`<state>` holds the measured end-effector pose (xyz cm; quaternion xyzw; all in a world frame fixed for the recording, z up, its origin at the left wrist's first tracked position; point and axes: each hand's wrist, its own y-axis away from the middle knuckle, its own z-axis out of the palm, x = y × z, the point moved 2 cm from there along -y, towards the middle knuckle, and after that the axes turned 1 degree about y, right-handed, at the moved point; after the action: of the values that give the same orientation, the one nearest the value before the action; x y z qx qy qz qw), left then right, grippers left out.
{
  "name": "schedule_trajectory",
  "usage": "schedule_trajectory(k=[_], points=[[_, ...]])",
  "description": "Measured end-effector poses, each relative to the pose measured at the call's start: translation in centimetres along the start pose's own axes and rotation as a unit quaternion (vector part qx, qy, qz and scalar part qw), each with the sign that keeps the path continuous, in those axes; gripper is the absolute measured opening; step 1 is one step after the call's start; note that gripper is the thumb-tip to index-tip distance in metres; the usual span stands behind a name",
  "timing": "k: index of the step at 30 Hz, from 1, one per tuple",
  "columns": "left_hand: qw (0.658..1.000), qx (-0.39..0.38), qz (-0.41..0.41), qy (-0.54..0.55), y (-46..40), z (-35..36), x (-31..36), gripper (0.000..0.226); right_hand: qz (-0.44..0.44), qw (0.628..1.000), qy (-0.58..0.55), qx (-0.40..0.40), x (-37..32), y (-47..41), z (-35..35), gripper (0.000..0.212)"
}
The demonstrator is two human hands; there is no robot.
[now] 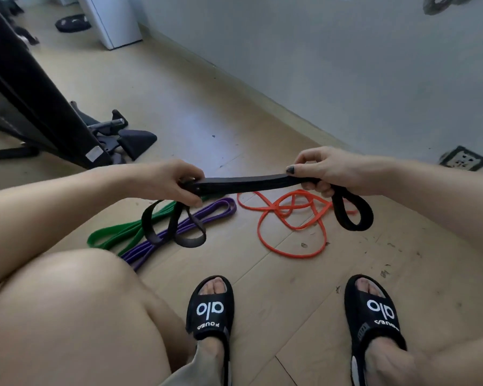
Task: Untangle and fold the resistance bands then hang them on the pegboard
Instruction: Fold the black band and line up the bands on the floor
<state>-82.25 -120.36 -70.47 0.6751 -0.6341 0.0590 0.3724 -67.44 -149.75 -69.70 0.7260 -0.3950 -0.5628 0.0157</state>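
Observation:
A black resistance band [248,183] is folded into several flat layers and stretched between my hands above the floor. My left hand [176,182] grips its left end, where two loops hang down. My right hand [321,169] pinches the right end, and one wide loop droops below it. On the wooden floor under the black band lie a green band [115,232] and a purple band [204,214], both folded long and side by side. An orange band [287,215] lies tangled in loose loops to their right.
My knee fills the lower left, and my feet in black slippers [211,307] stand on the floor in front. A black machine frame [39,93] and dark foot pieces [131,137] stand at the left. The white wall [346,65] with a socket [463,158] runs along the right.

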Motion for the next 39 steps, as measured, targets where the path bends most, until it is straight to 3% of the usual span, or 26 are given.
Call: schedule_trajectory(k=[5,9,13,20,24,29,33,39], points=[[0.993,-0.01,-0.078,0.085,3.1,4.0,-7.8,0.017,0.016,0.997,0.034,-0.065,0.1,-6.8,6.2,0.026],[0.989,0.0,-0.12,0.086,3.7,8.4,-14.3,0.016,0.015,0.991,0.074,-0.111,1.5,-13.3,12.0,0.028],[0.981,-0.012,-0.172,0.093,3.5,13.0,-20.3,0.02,0.019,0.974,0.151,-0.167,4.3,-19.3,17.3,0.029],[0.96,-0.004,-0.238,0.145,1.3,19.1,-27.2,0.011,0.044,0.959,0.188,-0.208,11.1,-27.7,24.3,0.025],[0.957,0.051,-0.26,0.117,-0.3,22.1,-29.5,0.016,0.011,0.952,0.242,-0.185,13.2,-30.6,25.4,0.02],[0.94,0.133,-0.305,0.079,-1.1,24.5,-29.1,0.047,-0.115,0.93,0.329,-0.119,14.3,-32.2,25.0,0.022],[0.931,0.167,-0.319,0.049,-0.6,25.1,-28.1,0.073,-0.154,0.924,0.339,-0.09,15.6,-31.5,24.8,0.031],[0.932,0.194,-0.306,0.0,1.5,25.6,-28.9,0.052,-0.239,0.858,0.454,0.009,14.9,-31.0,25.5,0.047]])
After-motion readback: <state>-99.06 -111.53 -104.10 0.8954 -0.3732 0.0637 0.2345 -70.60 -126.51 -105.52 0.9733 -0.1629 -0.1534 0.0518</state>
